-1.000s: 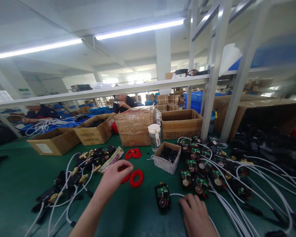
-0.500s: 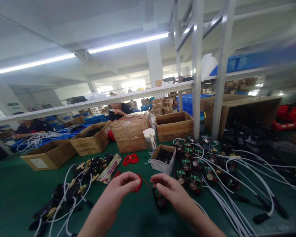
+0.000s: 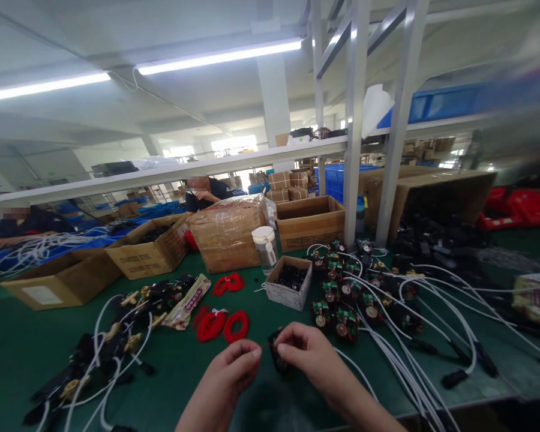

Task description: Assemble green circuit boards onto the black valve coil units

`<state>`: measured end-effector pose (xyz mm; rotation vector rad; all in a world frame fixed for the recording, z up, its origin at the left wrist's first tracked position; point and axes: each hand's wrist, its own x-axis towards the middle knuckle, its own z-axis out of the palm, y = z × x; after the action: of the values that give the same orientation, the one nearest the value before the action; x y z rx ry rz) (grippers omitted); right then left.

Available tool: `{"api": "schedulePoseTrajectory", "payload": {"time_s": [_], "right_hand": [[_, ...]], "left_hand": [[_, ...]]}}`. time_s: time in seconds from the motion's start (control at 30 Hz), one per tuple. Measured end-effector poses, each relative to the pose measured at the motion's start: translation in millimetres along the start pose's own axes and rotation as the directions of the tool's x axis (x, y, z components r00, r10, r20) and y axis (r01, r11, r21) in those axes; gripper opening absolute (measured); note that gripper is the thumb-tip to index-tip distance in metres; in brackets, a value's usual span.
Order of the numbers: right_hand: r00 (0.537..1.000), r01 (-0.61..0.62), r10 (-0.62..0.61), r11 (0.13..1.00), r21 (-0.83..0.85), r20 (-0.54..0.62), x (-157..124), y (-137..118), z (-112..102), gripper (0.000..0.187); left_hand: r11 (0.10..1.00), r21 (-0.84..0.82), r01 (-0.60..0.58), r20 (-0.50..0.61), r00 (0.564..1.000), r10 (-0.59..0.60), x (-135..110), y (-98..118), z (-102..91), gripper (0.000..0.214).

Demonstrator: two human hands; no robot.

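Observation:
A short stretch of thin red wire (image 3: pixel 267 344) runs between my two hands, low in the middle of the view. My left hand (image 3: pixel 234 371) is closed in a pinch on one end of it. The other end is pinched by the thumb and fingertips of my right hand (image 3: pixel 306 354). Partly hidden under the right fingers, a black part (image 3: pixel 279 362) rests on the green table (image 3: pixel 261 402). Bundles of red wire (image 3: pixel 210 325) lie just beyond my left hand, with a red coil (image 3: pixel 236 326) beside them.
An open box of small black parts (image 3: pixel 288 282) stands ahead, near a lidded cup (image 3: pixel 264 249). Green circuit-board assemblies (image 3: pixel 345 323) with white cables spread right. Black and brass assemblies (image 3: pixel 112 336) lie left, near a wrapper (image 3: pixel 189 303). Cardboard boxes (image 3: pixel 227 237) line the back; people sit beyond.
My right hand has closed from apart fingers to a pinch on the red wire. My left hand has moved off the red coil, which now lies on the table. The view has shifted slightly.

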<state>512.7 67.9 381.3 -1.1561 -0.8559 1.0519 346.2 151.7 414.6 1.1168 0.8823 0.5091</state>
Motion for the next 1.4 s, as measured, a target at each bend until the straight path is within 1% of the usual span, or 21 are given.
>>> {"api": "schedulePoseTrajectory", "payload": {"time_s": [0.07, 0.13, 0.27, 0.4, 0.53, 0.67, 0.8, 1.0, 1.17, 1.3, 1.4], "right_hand": [[1.000, 0.000, -0.001, 0.999, -0.033, -0.020, -3.2, 3.2, -3.3, 0.016], [0.999, -0.018, 0.016, 0.998, -0.064, -0.032, -5.7, 5.6, -6.7, 0.016], [0.998, -0.036, 0.029, 0.992, -0.122, -0.064, -6.3, 8.0, -13.7, 0.018], [0.996, 0.003, -0.025, 0.972, -0.236, -0.089, -1.8, 12.0, -18.7, 0.016], [0.993, 0.033, -0.064, 0.957, -0.290, -0.099, 5.6, 18.7, -20.4, 0.014], [0.986, 0.073, -0.120, 0.931, -0.358, -0.112, 15.4, 24.8, -21.3, 0.009], [0.972, 0.143, -0.216, 0.856, -0.498, -0.094, 22.7, 28.1, -23.1, 0.010], [0.948, 0.225, -0.317, 0.697, -0.681, -0.012, 24.2, 24.9, -21.5, 0.015], [0.935, 0.246, -0.354, 0.595, -0.765, 0.025, 23.6, 19.2, -18.2, 0.018], [0.926, 0.253, -0.375, 0.520, -0.816, 0.049, 24.2, 17.6, -16.5, 0.016], [0.916, 0.267, -0.394, 0.466, -0.844, 0.073, 23.7, 18.0, -15.5, 0.015]], "left_hand": [[1.000, -0.027, 0.016, 0.017, 1.000, -0.015, 2.6, -12.7, 2.3, 0.026], [1.000, -0.013, 0.001, 0.007, 1.000, -0.001, 5.7, -23.1, 4.6, 0.026], [0.994, 0.090, -0.067, -0.038, 0.997, 0.070, 14.6, -39.9, 7.2, 0.027], [0.979, 0.174, -0.102, -0.036, 0.993, 0.110, 26.5, -52.0, 5.6, 0.029], [0.956, 0.268, -0.122, -0.034, 0.990, 0.136, 34.4, -52.8, 5.6, 0.031], [0.924, 0.344, -0.169, -0.101, 0.971, 0.215, 33.3, -43.3, 11.2, 0.030], [0.922, 0.349, -0.169, -0.156, 0.959, 0.235, 31.4, -40.4, 15.2, 0.031], [0.916, 0.362, -0.176, -0.189, 0.948, 0.256, 34.6, -49.6, 12.8, 0.034], [0.903, 0.381, -0.197, -0.225, 0.928, 0.297, 36.2, -52.5, 14.1, 0.035], [0.867, 0.447, -0.218, -0.254, 0.899, 0.357, 37.1, -51.8, 16.9, 0.028], [0.828, 0.507, -0.239, -0.244, 0.882, 0.404, 36.7, -51.1, 18.2, 0.022]]}}
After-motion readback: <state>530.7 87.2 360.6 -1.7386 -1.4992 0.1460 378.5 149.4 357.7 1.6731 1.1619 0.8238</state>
